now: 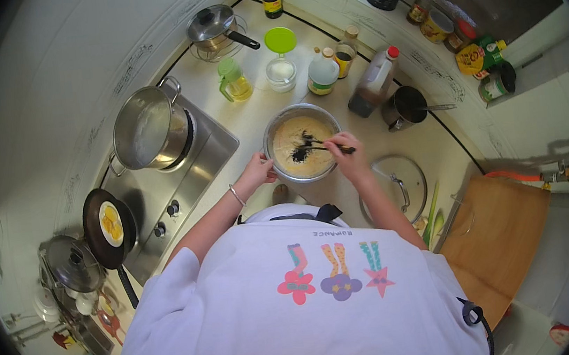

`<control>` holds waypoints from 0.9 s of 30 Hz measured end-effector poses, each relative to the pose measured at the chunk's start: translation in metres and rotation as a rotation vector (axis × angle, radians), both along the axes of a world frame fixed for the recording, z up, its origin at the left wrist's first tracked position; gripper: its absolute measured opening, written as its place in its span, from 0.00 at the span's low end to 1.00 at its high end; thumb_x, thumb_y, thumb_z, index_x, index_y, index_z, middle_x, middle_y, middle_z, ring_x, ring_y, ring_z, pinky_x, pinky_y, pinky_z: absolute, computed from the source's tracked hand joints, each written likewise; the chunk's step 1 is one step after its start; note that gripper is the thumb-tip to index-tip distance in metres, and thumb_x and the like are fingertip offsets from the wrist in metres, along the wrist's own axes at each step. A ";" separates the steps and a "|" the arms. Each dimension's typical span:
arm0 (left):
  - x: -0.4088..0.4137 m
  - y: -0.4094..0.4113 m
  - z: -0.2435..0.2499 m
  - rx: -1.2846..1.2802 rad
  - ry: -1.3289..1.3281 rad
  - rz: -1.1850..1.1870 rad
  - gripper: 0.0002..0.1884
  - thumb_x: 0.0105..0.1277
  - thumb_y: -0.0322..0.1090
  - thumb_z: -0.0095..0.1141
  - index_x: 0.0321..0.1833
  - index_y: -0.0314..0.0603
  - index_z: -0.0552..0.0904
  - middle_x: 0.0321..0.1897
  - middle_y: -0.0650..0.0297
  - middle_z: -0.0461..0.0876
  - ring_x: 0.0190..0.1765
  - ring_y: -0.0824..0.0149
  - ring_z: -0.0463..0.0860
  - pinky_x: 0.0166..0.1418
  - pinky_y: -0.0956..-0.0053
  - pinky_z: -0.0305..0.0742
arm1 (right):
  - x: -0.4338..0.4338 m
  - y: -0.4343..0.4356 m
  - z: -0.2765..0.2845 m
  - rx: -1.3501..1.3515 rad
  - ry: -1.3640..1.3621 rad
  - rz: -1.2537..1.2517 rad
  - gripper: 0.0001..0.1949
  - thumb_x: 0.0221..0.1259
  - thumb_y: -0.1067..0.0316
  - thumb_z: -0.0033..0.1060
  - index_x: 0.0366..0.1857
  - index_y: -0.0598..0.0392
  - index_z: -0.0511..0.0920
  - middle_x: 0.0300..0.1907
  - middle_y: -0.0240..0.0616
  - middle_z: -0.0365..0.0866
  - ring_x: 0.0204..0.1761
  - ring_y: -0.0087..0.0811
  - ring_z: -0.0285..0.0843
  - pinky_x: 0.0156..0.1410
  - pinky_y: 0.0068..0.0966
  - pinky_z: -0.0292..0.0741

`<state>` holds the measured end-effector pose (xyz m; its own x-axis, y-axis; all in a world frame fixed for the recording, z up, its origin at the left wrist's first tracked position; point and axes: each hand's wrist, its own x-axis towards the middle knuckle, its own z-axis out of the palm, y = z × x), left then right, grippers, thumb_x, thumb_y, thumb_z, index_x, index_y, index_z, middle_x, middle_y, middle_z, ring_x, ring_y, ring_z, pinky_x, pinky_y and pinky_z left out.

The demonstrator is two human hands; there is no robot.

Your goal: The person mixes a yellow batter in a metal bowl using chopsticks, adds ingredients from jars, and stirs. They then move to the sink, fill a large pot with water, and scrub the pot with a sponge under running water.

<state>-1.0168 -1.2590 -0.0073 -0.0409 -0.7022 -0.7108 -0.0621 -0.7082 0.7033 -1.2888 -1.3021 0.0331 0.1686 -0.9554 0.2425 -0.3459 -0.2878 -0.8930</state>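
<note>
A stainless-steel mixing bowl (pixel 269 150) stands on the counter before me, holding a pale yellow batter-like mixture (pixel 285 135). A patch of black seeds (pixel 302 153), resembling black sesame, lies on the mixture, with more scattered above it. My left hand (pixel 261 168) grips the bowl's left rim, thumb at the edge. In my right hand (pixel 351 156) is a pair of dark chopsticks (pixel 319 146), whose tips reach into the mixture among the seeds. Part of the bowl's right rim is hidden by that hand.
To the left, a steel pot (pixel 145 133) sits on the gas stove (pixel 206 139), with a frying pan (pixel 92 220) nearer me. An oil jug (pixel 235 80), an open jar (pixel 282 75) and bottles stand behind the bowl. Rightward are a glass lid (pixel 383 187) and a wooden board (pixel 502 237).
</note>
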 end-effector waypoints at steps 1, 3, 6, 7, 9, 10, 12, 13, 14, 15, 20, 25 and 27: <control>0.001 0.004 -0.001 -0.021 0.020 0.024 0.15 0.73 0.35 0.50 0.56 0.37 0.65 0.44 0.55 0.78 0.41 0.62 0.85 0.42 0.68 0.85 | -0.013 0.001 0.011 -0.025 0.004 -0.011 0.04 0.58 0.71 0.67 0.34 0.58 0.84 0.34 0.40 0.80 0.33 0.35 0.79 0.39 0.25 0.74; -0.001 0.011 -0.003 -0.059 0.060 0.057 0.13 0.75 0.34 0.47 0.56 0.38 0.64 0.43 0.55 0.79 0.40 0.61 0.86 0.44 0.68 0.85 | -0.019 0.001 0.020 -0.056 0.036 -0.017 0.04 0.58 0.72 0.67 0.34 0.58 0.84 0.34 0.40 0.80 0.33 0.34 0.79 0.39 0.25 0.75; -0.001 0.012 -0.003 -0.110 0.146 0.104 0.11 0.75 0.32 0.46 0.55 0.38 0.64 0.42 0.54 0.79 0.42 0.60 0.86 0.45 0.66 0.86 | -0.017 0.005 0.017 -0.099 0.104 0.038 0.04 0.59 0.73 0.66 0.35 0.58 0.84 0.34 0.40 0.81 0.34 0.34 0.80 0.40 0.26 0.75; -0.002 0.009 -0.002 -0.097 0.161 0.092 0.10 0.74 0.31 0.46 0.54 0.39 0.65 0.43 0.54 0.79 0.43 0.60 0.86 0.45 0.66 0.86 | -0.006 0.010 0.010 -0.134 0.114 0.081 0.04 0.59 0.73 0.66 0.36 0.59 0.84 0.34 0.40 0.81 0.35 0.34 0.80 0.41 0.26 0.76; 0.001 0.006 -0.002 -0.071 0.185 0.076 0.09 0.74 0.29 0.46 0.53 0.39 0.65 0.43 0.55 0.79 0.43 0.59 0.86 0.46 0.65 0.86 | 0.009 0.020 0.011 -0.141 0.075 0.156 0.04 0.59 0.73 0.65 0.36 0.59 0.84 0.34 0.40 0.81 0.36 0.34 0.81 0.42 0.26 0.75; 0.004 0.007 -0.003 -0.071 0.192 0.076 0.09 0.74 0.29 0.46 0.53 0.39 0.65 0.43 0.54 0.79 0.43 0.59 0.86 0.46 0.65 0.86 | 0.016 0.026 0.025 -0.112 0.027 0.182 0.04 0.59 0.73 0.65 0.35 0.60 0.84 0.34 0.40 0.81 0.36 0.35 0.81 0.42 0.26 0.75; 0.005 0.007 -0.005 -0.068 0.210 0.065 0.08 0.73 0.28 0.46 0.51 0.39 0.65 0.44 0.54 0.78 0.43 0.58 0.86 0.45 0.64 0.86 | 0.030 0.032 0.032 -0.062 -0.039 0.199 0.04 0.59 0.73 0.65 0.35 0.60 0.84 0.33 0.41 0.81 0.37 0.35 0.80 0.43 0.26 0.75; 0.005 0.007 -0.006 -0.064 0.213 0.074 0.08 0.73 0.28 0.46 0.51 0.39 0.65 0.44 0.54 0.78 0.43 0.58 0.86 0.45 0.64 0.86 | 0.037 0.032 0.031 -0.042 -0.057 0.190 0.03 0.59 0.74 0.65 0.35 0.60 0.84 0.33 0.41 0.81 0.37 0.35 0.80 0.44 0.27 0.75; 0.005 0.007 -0.006 -0.060 0.215 0.083 0.08 0.73 0.28 0.46 0.52 0.39 0.64 0.44 0.54 0.78 0.43 0.57 0.86 0.45 0.63 0.87 | 0.040 0.031 0.030 -0.022 -0.075 0.180 0.03 0.59 0.74 0.65 0.35 0.60 0.84 0.34 0.41 0.81 0.37 0.35 0.80 0.44 0.27 0.75; 0.005 0.006 -0.007 -0.059 0.219 0.092 0.08 0.74 0.28 0.45 0.52 0.39 0.64 0.44 0.53 0.78 0.43 0.57 0.86 0.45 0.63 0.87 | 0.038 0.028 0.019 -0.003 -0.063 0.152 0.03 0.59 0.74 0.65 0.34 0.60 0.84 0.33 0.41 0.81 0.37 0.35 0.80 0.44 0.27 0.75; 0.006 0.002 -0.012 -0.055 0.211 0.115 0.12 0.73 0.27 0.45 0.55 0.40 0.62 0.43 0.53 0.78 0.42 0.56 0.86 0.45 0.62 0.87 | 0.002 0.009 0.017 -0.025 0.007 0.015 0.02 0.60 0.75 0.64 0.33 0.61 0.83 0.32 0.41 0.79 0.35 0.32 0.78 0.40 0.24 0.74; 0.005 0.000 -0.005 -0.047 0.276 0.124 0.16 0.72 0.25 0.47 0.58 0.40 0.60 0.41 0.51 0.79 0.40 0.57 0.86 0.40 0.65 0.87 | -0.007 0.032 0.015 0.024 0.041 -0.011 0.02 0.60 0.75 0.64 0.33 0.61 0.83 0.31 0.39 0.78 0.33 0.32 0.77 0.39 0.24 0.73; 0.006 0.000 -0.006 -0.038 0.294 0.109 0.16 0.72 0.25 0.47 0.58 0.40 0.59 0.42 0.50 0.79 0.41 0.57 0.86 0.41 0.65 0.88 | -0.004 0.032 0.011 0.024 -0.015 0.022 0.02 0.60 0.75 0.64 0.33 0.61 0.83 0.31 0.39 0.78 0.33 0.31 0.77 0.39 0.23 0.72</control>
